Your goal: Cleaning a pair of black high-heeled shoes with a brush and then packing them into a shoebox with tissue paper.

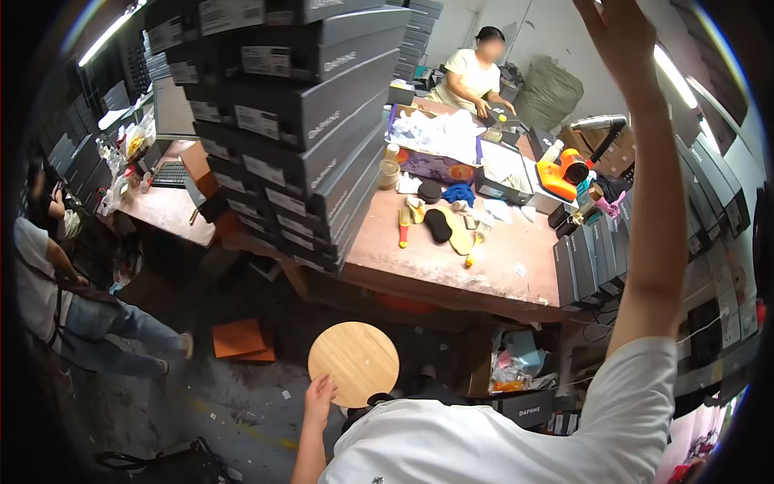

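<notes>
My left hand [321, 391] is low in the view, at the left rim of a round wooden stool seat [355, 359]. Its fingers are loosely bent and a little apart, overlapping the rim; whether they touch the wood I cannot tell. My right arm reaches straight up along the right side. At the top edge, my right hand [621, 36] is partly cut off; the digits that show are spread, and I see nothing held. Ahead, the worktable [492, 266] bears black and yellow insoles [451, 231], a red-and-yellow-handled tool [403, 227] and a blue cloth [459, 194].
A tall stack of dark shoe boxes [314, 145] rises at the table's left end. More boxes [592, 258] stand at its right, near an orange tape dispenser [564, 173]. One person [472, 77] works behind the table; another [89, 315] stands left. An orange box [242, 340] lies on the floor.
</notes>
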`<control>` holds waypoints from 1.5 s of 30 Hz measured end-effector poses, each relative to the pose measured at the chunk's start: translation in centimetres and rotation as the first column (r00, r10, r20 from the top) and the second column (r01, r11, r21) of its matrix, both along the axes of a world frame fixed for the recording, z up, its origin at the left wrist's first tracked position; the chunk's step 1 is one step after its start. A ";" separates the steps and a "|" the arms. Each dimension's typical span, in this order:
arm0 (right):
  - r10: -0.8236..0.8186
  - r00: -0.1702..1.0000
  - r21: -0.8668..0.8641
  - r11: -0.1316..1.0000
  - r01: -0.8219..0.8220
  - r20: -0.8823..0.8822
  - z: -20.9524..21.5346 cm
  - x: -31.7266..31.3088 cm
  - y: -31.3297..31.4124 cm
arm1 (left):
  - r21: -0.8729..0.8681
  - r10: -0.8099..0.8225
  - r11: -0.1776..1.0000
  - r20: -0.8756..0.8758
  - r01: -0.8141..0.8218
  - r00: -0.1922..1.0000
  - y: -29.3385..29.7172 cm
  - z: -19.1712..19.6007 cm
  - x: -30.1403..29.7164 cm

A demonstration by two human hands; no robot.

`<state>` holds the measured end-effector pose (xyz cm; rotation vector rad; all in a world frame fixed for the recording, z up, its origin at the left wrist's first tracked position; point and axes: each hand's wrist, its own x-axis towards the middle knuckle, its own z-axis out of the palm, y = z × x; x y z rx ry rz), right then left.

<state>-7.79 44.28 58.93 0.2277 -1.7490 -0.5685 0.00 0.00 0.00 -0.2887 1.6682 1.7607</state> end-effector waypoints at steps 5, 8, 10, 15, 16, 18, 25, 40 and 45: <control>0.161 0.987 -0.255 0.954 -0.157 -0.004 -16.0 9.4 6.9 | 0.358 -0.099 0.897 -0.409 0.260 0.907 16.7 9.9 -3.6; 0.272 0.919 -0.307 0.934 -0.181 0.284 -25.1 13.7 10.6 | 0.753 -0.031 0.651 -0.101 0.097 0.994 28.8 12.7 -6.1; 0.433 0.746 -0.512 0.847 -0.145 0.506 -29.5 13.2 8.1 | 0.997 -0.275 0.069 0.058 -0.041 0.960 32.8 8.5 -8.6; 0.380 0.349 -0.369 0.924 -0.099 0.857 -42.5 14.2 8.4 | 0.600 0.257 0.789 -0.120 -0.136 0.959 34.9 5.1 -6.6; 0.455 0.364 -0.402 0.890 -0.215 0.813 -42.8 14.2 7.8 | 0.656 0.255 0.732 -0.015 -0.183 0.967 33.1 3.1 -6.9; 0.452 0.259 -0.406 0.889 -0.213 0.854 -43.4 15.3 7.6 | 0.652 0.100 0.737 0.154 -0.177 0.983 31.1 5.7 -7.6; 0.475 -0.043 -0.465 0.836 -0.291 0.879 -39.7 15.2 10.4 | 0.418 -0.139 0.908 0.251 0.022 0.958 30.5 4.1 -10.3; 0.288 0.185 -0.336 0.875 0.347 0.940 -60.1 -16.1 13.4 | 0.269 -0.037 0.963 0.005 0.034 0.999 24.5 5.5 -14.1; 0.375 0.147 -0.403 0.865 0.300 0.915 -61.9 -13.6 17.0 | 0.201 0.008 0.979 0.042 -0.016 0.999 24.1 4.5 -13.3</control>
